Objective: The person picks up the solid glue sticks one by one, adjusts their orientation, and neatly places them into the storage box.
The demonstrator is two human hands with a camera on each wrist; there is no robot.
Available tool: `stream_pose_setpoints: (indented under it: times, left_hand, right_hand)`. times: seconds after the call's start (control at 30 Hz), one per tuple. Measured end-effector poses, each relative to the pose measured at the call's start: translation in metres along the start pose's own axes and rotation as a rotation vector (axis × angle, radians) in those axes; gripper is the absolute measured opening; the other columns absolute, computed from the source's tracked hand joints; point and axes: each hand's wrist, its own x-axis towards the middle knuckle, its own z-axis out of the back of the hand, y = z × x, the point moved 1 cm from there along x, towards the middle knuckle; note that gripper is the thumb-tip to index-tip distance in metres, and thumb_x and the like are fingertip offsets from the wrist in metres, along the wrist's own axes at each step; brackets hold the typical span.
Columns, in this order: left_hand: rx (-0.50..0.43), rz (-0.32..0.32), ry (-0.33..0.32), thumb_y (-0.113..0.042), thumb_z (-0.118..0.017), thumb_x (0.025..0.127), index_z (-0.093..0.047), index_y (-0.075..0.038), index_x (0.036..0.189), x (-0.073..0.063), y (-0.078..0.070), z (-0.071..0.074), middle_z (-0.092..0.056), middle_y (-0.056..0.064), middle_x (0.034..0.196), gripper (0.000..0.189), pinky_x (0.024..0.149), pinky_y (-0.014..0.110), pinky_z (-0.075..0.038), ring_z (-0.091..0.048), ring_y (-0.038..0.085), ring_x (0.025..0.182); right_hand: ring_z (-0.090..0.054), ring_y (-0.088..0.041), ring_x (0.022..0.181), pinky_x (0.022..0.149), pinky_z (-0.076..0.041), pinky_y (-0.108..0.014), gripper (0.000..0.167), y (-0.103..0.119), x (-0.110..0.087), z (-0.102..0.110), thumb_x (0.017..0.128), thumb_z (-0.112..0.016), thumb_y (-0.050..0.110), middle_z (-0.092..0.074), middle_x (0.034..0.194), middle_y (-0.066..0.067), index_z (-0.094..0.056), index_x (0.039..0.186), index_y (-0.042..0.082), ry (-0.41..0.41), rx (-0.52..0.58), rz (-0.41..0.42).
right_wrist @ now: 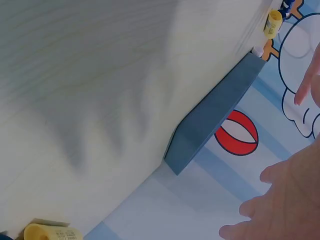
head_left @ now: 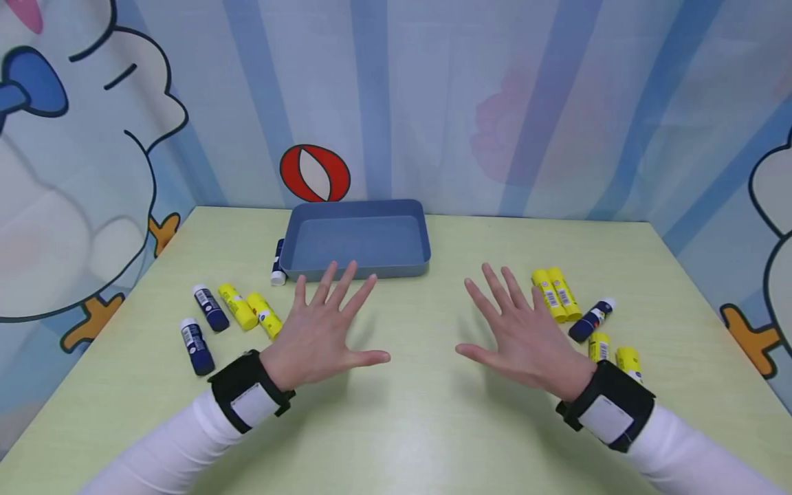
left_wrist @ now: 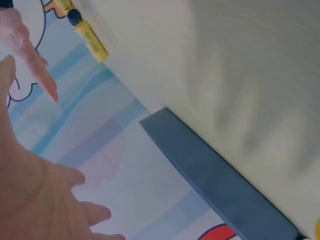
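My left hand (head_left: 318,337) hovers over the table with fingers spread and holds nothing. Nearest to it lie two yellow glue sticks, one partly behind the hand (head_left: 265,315) and one beside it (head_left: 238,306). Two dark blue glue sticks, an upper one (head_left: 211,308) and a lower one (head_left: 196,347), lie farther left. My right hand (head_left: 526,333) is likewise spread and holds nothing. Beyond its wrist lie several yellow glue sticks (head_left: 564,293) and a dark blue one (head_left: 591,320). Both hands show palms and fingertips in the wrist views.
A blue-grey tray (head_left: 355,268) stands at the table's back edge, left of centre. Another dark blue glue stick (head_left: 278,262) lies against its left side. Behind the pale table (head_left: 421,426) hangs a printed cloth (head_left: 433,103) with stripes and cartoon figures.
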Motion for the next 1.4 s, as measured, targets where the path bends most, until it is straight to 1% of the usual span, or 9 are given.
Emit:
stream_pose_setpoints:
  times: [0.17, 0.33, 0.5, 0.57, 0.7, 0.9, 1.1, 1.23, 1.4]
  left_hand:
    - [0.036, -0.007, 0.018, -0.084, -0.046, 0.076, -0.02, -0.019, 0.156, 0.005, 0.016, -0.008, -0.01, 0.015, 0.16, 0.106, 0.104, 0.071, -0.008, -0.006, 0.039, 0.145]
    - [0.062, 0.053, 0.05, -0.081, -0.049, 0.077, -0.023, -0.015, 0.155, 0.01, 0.055, -0.015, -0.013, 0.019, 0.159, 0.106, 0.105, 0.07, -0.004, -0.007, 0.042, 0.144]
    - [0.12, 0.133, 0.055, -0.078, -0.052, 0.078, -0.024, -0.01, 0.154, 0.017, 0.091, -0.014, -0.016, 0.023, 0.157, 0.106, 0.105, 0.07, -0.004, -0.01, 0.046, 0.142]
    - [0.123, 0.147, 0.079, -0.078, -0.051, 0.078, -0.022, -0.01, 0.155, 0.02, 0.1, -0.015, -0.016, 0.024, 0.157, 0.106, 0.105, 0.07, -0.005, -0.01, 0.046, 0.143]
    - [0.069, 0.153, 0.129, -0.074, -0.052, 0.082, -0.019, -0.01, 0.155, 0.025, 0.114, -0.014, -0.014, 0.023, 0.158, 0.102, 0.104, 0.071, -0.006, -0.009, 0.045, 0.143]
    - [0.042, 0.111, 0.185, -0.059, -0.056, 0.09, -0.017, -0.009, 0.155, 0.029, 0.129, -0.017, -0.017, 0.022, 0.157, 0.091, 0.105, 0.07, -0.012, -0.016, 0.043, 0.142]
    - [0.049, 0.012, 0.159, -0.032, -0.061, 0.096, -0.03, 0.001, 0.15, 0.028, 0.129, -0.015, -0.035, 0.025, 0.149, 0.07, 0.106, 0.06, -0.024, -0.033, 0.041, 0.136]
    - [0.029, -0.049, 0.122, -0.015, -0.063, 0.094, -0.04, 0.006, 0.141, 0.032, 0.124, -0.014, -0.05, 0.027, 0.136, 0.056, 0.102, 0.052, -0.037, -0.049, 0.041, 0.124]
    - [0.048, -0.078, 0.112, -0.004, -0.057, 0.095, -0.046, 0.005, 0.129, 0.038, 0.123, -0.018, -0.062, 0.024, 0.118, 0.037, 0.087, 0.047, -0.05, -0.063, 0.037, 0.101]
  right_hand:
    - [-0.003, -0.038, 0.146, 0.104, -0.014, -0.07, 0.09, -0.001, 0.014, -0.006, 0.089, -0.048, 0.067, -0.003, 0.161, -0.014, -0.018, 0.156, 0.015, 0.029, 0.049, 0.005]
    - [-0.005, -0.038, 0.146, 0.105, -0.017, -0.068, 0.087, -0.004, 0.039, -0.02, 0.091, -0.048, 0.064, -0.005, 0.161, -0.014, -0.019, 0.156, 0.014, 0.063, 0.107, 0.077]
    - [-0.007, -0.037, 0.146, 0.106, -0.018, -0.065, 0.085, -0.006, 0.07, -0.035, 0.092, -0.046, 0.064, -0.005, 0.161, -0.015, -0.018, 0.156, 0.014, 0.095, 0.062, 0.124]
    - [-0.007, -0.036, 0.146, 0.107, -0.018, -0.064, 0.085, -0.008, 0.084, -0.04, 0.093, -0.045, 0.064, -0.005, 0.161, -0.015, -0.017, 0.156, 0.014, 0.091, 0.027, 0.138]
    - [-0.012, -0.036, 0.145, 0.108, -0.021, -0.061, 0.084, -0.009, 0.109, -0.043, 0.094, -0.048, 0.061, -0.009, 0.16, -0.016, -0.018, 0.156, 0.014, 0.048, -0.042, 0.175]
    - [-0.02, -0.034, 0.144, 0.108, -0.025, -0.057, 0.08, 0.001, 0.135, -0.042, 0.095, -0.051, 0.056, -0.014, 0.159, -0.018, -0.021, 0.155, 0.013, 0.026, -0.116, 0.209]
    - [-0.029, -0.033, 0.14, 0.106, -0.032, -0.053, 0.073, 0.018, 0.146, -0.049, 0.098, -0.045, 0.054, -0.023, 0.156, -0.019, -0.024, 0.154, 0.012, 0.042, -0.21, 0.262]
    - [-0.043, -0.032, 0.13, 0.097, -0.042, -0.049, 0.064, 0.024, 0.147, -0.056, 0.1, -0.047, 0.046, -0.038, 0.148, -0.018, -0.033, 0.15, 0.01, -0.027, -0.28, 0.28]
    - [-0.055, -0.028, 0.107, 0.083, -0.05, -0.041, 0.047, 0.025, 0.149, -0.058, 0.101, -0.053, 0.031, -0.053, 0.125, -0.015, -0.045, 0.14, 0.006, -0.087, -0.332, 0.277]
